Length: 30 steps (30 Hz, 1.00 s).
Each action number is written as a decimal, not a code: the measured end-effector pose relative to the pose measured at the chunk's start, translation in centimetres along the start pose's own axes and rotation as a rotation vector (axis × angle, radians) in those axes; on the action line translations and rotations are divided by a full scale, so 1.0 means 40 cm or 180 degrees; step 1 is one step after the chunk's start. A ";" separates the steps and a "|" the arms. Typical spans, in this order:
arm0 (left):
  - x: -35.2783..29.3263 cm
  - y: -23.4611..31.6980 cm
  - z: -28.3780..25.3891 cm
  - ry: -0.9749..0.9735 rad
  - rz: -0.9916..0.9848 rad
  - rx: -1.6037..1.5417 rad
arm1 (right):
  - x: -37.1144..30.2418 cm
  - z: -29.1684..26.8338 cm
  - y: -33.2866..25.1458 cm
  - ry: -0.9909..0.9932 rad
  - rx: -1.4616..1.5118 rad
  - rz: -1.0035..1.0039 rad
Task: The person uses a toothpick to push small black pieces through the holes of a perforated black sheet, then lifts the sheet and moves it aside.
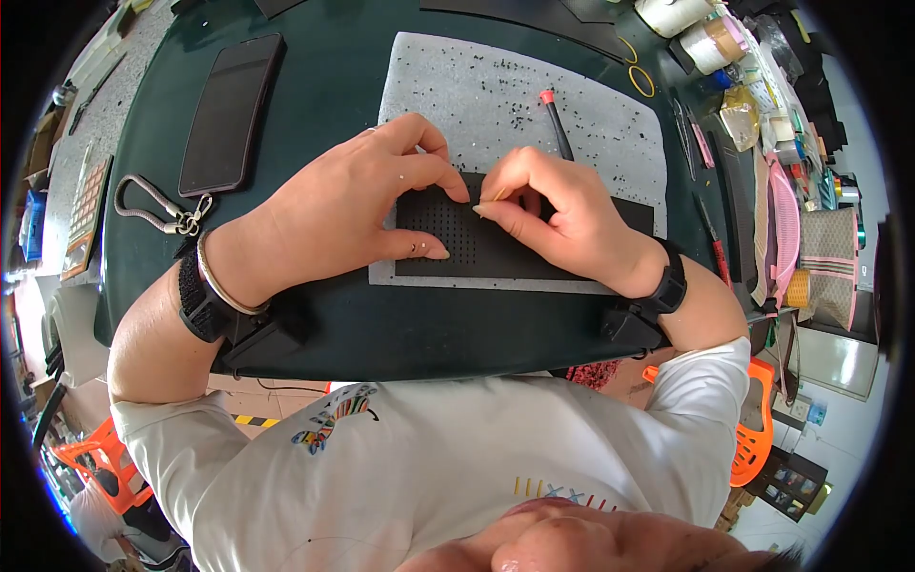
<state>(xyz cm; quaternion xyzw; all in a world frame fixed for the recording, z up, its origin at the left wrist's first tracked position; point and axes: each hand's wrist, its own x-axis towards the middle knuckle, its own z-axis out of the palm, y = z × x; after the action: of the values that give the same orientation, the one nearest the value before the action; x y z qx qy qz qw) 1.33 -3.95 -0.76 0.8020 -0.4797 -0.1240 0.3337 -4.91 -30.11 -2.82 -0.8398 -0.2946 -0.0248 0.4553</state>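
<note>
A head-worn fisheye camera looks down from close above the wearer's left hand point(367, 186), right hand point(567, 205) and dark green table point(329, 95), white shirt point(477, 448) filling the lower frame.

Panel point(505, 253) on sheet point(457, 76), sheet on table point(324, 86), phone point(232, 114) left of sheet, tool point(556, 124) on sheet behind panel

The left hand point(367, 181) spreads over a black sheet point(562, 261) with rows of small holes, its thumb on the sheet and its index fingertip near the right hand point(562, 205), which pinches a thin yellowish piece point(500, 194). The sheet lies on a pale mat point(457, 71) strewn with black bits, where a red-ended black tool point(556, 119) rests beyond the right hand. On the dark green worktop point(329, 71), a phone point(232, 114) lies left of the mat, just above a looped cord point(155, 198).
</note>
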 end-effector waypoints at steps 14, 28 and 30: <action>-0.004 0.000 -0.003 -0.0073 -0.0083 -0.0086 | -0.004 -0.001 -0.003 -0.0077 0.0119 0.0014; 0.010 0.012 -0.002 -0.0086 -0.0105 -0.0056 | -0.009 -0.015 0.001 -0.0166 0.0166 0.0000; 0.010 0.013 -0.002 -0.0086 -0.0111 -0.0048 | -0.007 -0.014 0.003 -0.0261 -0.0015 -0.0112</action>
<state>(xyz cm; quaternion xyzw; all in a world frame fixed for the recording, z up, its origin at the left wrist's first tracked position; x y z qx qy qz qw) 1.22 -4.42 -0.30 0.8059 -0.4692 -0.1443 0.3310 -4.94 -30.72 -2.68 -0.8359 -0.3278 0.0010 0.4404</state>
